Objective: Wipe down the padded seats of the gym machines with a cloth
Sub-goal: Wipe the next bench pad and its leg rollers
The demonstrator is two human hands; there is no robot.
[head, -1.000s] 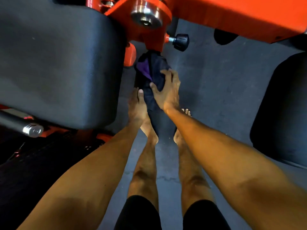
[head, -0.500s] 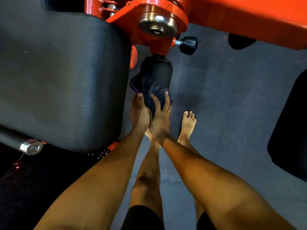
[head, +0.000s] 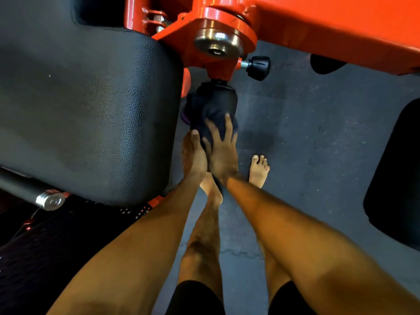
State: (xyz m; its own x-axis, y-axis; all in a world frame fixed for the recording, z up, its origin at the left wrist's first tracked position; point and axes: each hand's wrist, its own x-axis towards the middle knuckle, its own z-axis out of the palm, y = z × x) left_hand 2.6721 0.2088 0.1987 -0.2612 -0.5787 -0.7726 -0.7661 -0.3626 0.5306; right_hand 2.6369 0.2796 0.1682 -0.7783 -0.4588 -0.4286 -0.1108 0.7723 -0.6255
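A black padded roller (head: pixel 217 95) hangs below the orange machine frame (head: pixel 318 26) in the middle of the view. A dark cloth (head: pixel 210 119) with a purple edge is wrapped over the roller's lower part. My right hand (head: pixel 221 153) presses the cloth against the roller with its fingers spread straight. My left hand (head: pixel 193 153) lies against the roller's left side next to the cloth, thumb pointing up; its other fingers are hidden. A large black padded seat (head: pixel 79 110) fills the left of the view.
A black adjustment knob (head: pixel 258 67) sticks out to the right of the roller's mount. A chrome bar end (head: pixel 50 200) shows at lower left. Another black pad (head: pixel 395 178) stands at the right edge. My bare feet (head: pixel 259 171) stand on the grey floor (head: pixel 306 133).
Both hands slid down the roller with the cloth, baring its upper part, then my right hand edged up a little. The camera has moved closer to the machine.
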